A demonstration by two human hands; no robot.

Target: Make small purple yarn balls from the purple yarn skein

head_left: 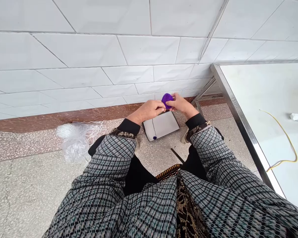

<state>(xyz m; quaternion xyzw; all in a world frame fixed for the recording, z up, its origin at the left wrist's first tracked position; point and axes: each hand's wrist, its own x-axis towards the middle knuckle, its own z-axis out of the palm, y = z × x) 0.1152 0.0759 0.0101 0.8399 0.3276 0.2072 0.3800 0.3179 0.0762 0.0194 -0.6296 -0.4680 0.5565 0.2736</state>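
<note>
A small ball of purple yarn [167, 99] is held between both hands out in front of me. My left hand [150, 110] grips it from the left with curled fingers. My right hand [181, 104] pinches it from the right. Below the hands a white rectangular card [165, 125] lies on the speckled floor, with a dark strand of yarn running down across it to a small purple bit [154, 137]. My checked sleeves fill the lower part of the view.
A clear plastic bag with white string [75, 137] lies on the floor at left. A white tiled wall [89, 56] rises ahead. A steel-edged table [240, 124] stands at right, with a yellow cord [286, 138] on it.
</note>
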